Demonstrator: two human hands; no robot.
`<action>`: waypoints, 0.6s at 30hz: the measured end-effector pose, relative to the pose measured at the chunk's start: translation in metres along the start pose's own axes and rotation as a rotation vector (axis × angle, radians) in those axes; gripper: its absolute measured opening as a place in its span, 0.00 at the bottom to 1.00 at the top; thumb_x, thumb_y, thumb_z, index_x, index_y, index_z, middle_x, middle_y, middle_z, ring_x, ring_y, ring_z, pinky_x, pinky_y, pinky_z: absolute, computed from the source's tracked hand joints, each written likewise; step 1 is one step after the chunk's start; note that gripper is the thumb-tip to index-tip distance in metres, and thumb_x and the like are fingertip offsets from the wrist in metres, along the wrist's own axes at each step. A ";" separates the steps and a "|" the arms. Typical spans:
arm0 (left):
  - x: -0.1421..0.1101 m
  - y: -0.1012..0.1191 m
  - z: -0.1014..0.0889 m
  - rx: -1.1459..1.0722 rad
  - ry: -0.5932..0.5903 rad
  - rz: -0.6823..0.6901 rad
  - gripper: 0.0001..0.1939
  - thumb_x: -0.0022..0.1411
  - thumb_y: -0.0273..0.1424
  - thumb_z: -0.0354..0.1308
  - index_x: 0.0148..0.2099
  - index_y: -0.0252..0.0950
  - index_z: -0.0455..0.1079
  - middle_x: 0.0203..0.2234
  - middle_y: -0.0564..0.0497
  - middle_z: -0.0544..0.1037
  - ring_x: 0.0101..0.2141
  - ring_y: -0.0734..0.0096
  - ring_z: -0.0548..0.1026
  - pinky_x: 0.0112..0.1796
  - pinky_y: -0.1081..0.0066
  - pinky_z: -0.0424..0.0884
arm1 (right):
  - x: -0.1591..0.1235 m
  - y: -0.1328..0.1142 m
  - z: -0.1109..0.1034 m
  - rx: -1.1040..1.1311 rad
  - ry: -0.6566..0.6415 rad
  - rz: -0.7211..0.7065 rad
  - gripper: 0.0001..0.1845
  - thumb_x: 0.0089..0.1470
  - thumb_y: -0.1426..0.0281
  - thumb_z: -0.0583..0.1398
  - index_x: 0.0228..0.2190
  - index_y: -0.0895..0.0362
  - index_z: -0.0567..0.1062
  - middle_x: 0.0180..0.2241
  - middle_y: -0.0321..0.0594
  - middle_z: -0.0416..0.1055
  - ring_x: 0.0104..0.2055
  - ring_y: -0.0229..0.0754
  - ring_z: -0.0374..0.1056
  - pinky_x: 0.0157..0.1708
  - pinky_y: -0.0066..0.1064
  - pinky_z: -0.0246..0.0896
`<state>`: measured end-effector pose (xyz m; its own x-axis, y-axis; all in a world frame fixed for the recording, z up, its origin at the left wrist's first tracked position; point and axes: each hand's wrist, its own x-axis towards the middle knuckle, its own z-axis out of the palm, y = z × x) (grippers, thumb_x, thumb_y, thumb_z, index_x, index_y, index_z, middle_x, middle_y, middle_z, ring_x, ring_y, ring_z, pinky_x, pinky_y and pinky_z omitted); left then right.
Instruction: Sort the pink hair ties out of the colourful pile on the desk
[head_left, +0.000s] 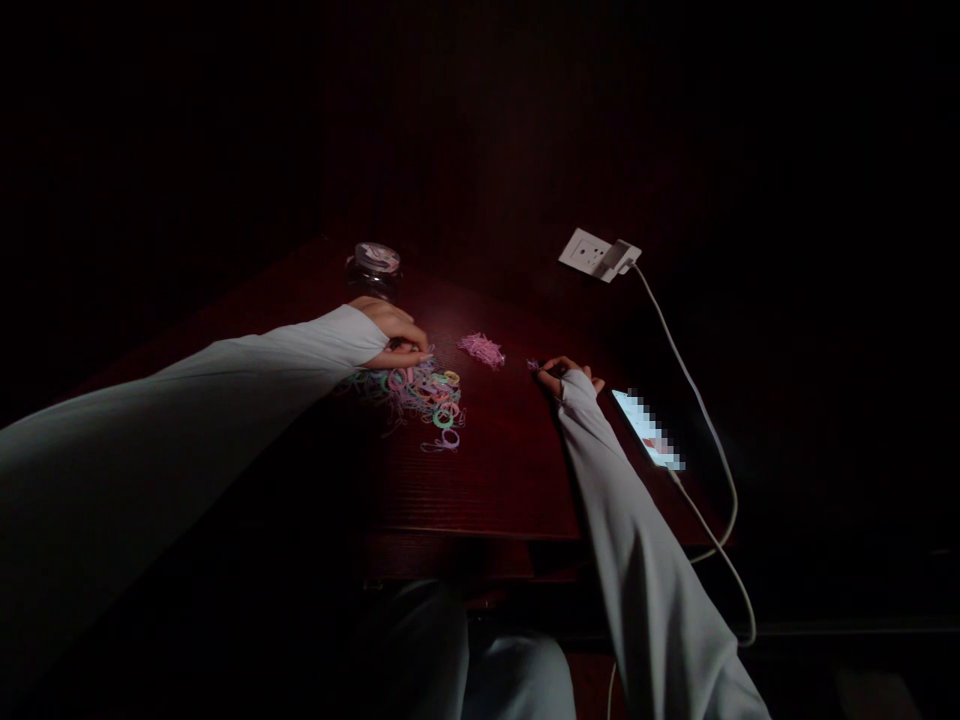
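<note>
A pile of small, mixed-colour elastic hair ties [420, 395] lies on the dark red wooden table [495, 480]. At the pile's upper edge my left hand [394, 330] is closed in a pinch, with pale purple strands at its fingertips. To the right, my right hand [562, 374] rests low over the tabletop, thumb and finger together at a small clump of purple hair ties [533, 366]. Between the hands sits a separate heap of pink hair ties [482, 349], touched by neither hand.
Behind my left hand stands a round lidded jar [375, 262]. A lit phone [646, 430] lies right of my right forearm, joined by a white cable [694, 385] to a charger [619, 258] in the wall socket [585, 252]. The surroundings are very dark.
</note>
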<state>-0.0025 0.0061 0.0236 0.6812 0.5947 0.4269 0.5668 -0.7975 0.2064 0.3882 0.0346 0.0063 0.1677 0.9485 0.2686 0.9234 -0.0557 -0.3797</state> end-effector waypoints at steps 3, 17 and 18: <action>0.000 0.003 -0.001 0.000 0.001 -0.023 0.18 0.74 0.41 0.56 0.41 0.35 0.83 0.25 0.54 0.75 0.27 0.77 0.67 0.33 0.74 0.59 | 0.001 0.001 0.002 0.003 0.011 0.002 0.10 0.52 0.60 0.64 0.36 0.49 0.80 0.43 0.40 0.80 0.56 0.59 0.64 0.59 0.53 0.45; 0.001 0.006 -0.002 -0.003 -0.026 -0.052 0.17 0.74 0.40 0.57 0.42 0.36 0.83 0.25 0.55 0.73 0.28 0.76 0.66 0.34 0.73 0.59 | -0.001 0.001 0.003 0.027 0.022 -0.012 0.10 0.55 0.60 0.63 0.37 0.51 0.80 0.43 0.40 0.80 0.54 0.56 0.64 0.59 0.51 0.44; 0.001 0.007 -0.002 -0.001 -0.027 -0.053 0.17 0.74 0.40 0.56 0.42 0.36 0.83 0.25 0.55 0.74 0.28 0.76 0.66 0.34 0.74 0.59 | -0.001 0.001 0.002 0.030 0.025 -0.018 0.10 0.56 0.60 0.63 0.37 0.51 0.80 0.43 0.40 0.80 0.54 0.56 0.64 0.59 0.51 0.43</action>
<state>0.0006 0.0007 0.0274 0.6622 0.6389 0.3916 0.6021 -0.7647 0.2295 0.3885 0.0342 0.0038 0.1601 0.9413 0.2973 0.9155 -0.0289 -0.4013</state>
